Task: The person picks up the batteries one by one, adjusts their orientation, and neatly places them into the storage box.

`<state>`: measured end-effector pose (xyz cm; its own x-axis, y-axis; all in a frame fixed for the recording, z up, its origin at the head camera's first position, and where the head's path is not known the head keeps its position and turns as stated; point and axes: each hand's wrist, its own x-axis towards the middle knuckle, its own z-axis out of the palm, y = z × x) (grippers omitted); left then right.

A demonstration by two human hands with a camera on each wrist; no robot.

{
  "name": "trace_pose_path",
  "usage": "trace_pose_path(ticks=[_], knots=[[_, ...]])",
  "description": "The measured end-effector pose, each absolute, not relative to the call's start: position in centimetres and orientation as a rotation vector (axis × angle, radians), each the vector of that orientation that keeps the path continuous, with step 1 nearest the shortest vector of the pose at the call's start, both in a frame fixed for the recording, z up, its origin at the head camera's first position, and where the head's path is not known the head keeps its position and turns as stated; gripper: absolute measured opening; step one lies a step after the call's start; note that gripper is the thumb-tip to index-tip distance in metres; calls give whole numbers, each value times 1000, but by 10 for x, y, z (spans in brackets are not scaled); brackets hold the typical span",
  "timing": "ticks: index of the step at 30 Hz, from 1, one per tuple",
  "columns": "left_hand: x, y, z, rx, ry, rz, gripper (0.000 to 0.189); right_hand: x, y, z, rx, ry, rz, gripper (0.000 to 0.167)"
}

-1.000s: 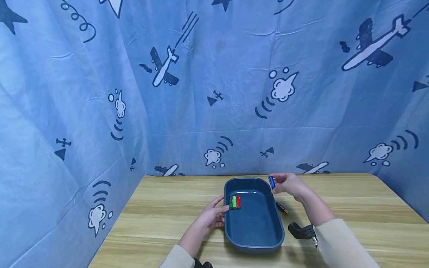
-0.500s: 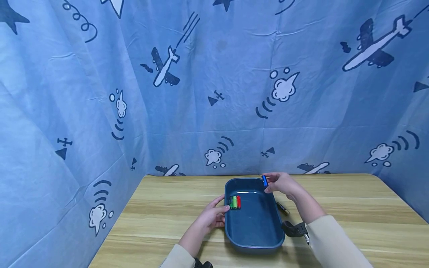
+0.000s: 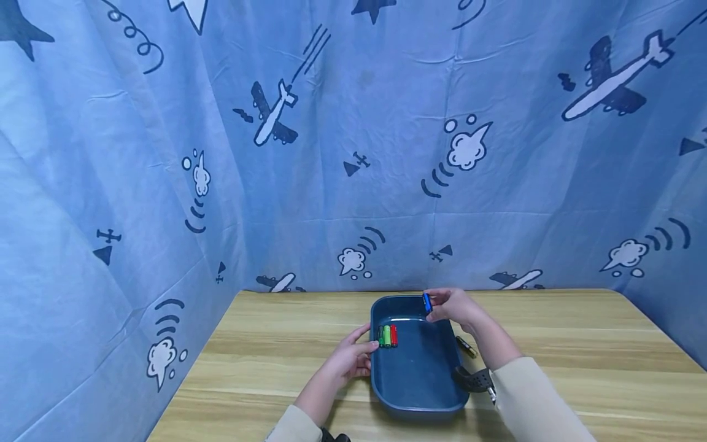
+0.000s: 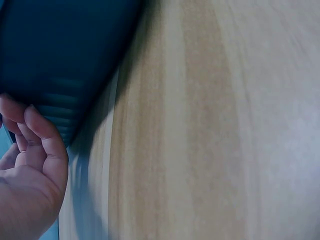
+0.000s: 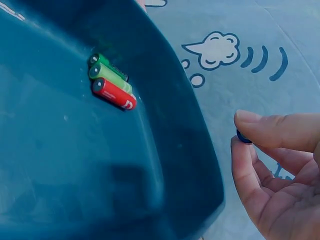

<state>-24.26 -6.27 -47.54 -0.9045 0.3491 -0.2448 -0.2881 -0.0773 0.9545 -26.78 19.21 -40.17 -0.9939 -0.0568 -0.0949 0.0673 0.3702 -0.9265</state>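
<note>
A dark blue-green plastic bin (image 3: 418, 374) stands on the wooden table. Its left side is held by my left hand (image 3: 345, 358), the thumb at the rim and the fingers against the outer wall. My right hand (image 3: 457, 307) pinches a blue battery (image 3: 427, 303) between thumb and fingers above the bin's far right part; just one end of it shows in the right wrist view. Side by side on the bin's floor, by the left wall, lie a dark green battery (image 5: 100, 59), a light green battery (image 5: 111, 77) and a red battery (image 5: 115, 93).
A black and gold battery (image 3: 466, 347) lies on the table (image 3: 552, 331) just right of the bin, near my right forearm. A blue patterned curtain (image 3: 397, 153) hangs behind the table and along its sides. A black strap (image 3: 472, 379) hangs at my right wrist.
My right hand has moved left with the blue battery, from the bin's right rim to over its inside. The left hand and the batteries in the bin stay put.
</note>
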Motion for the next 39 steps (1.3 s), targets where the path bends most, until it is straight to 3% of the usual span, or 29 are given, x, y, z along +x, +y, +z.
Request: trace_pose_path(ticks=[39], knots=[[-243,-62,-476,51,1758,2045,59,-277,164,-426,64,2403,-1860,61]])
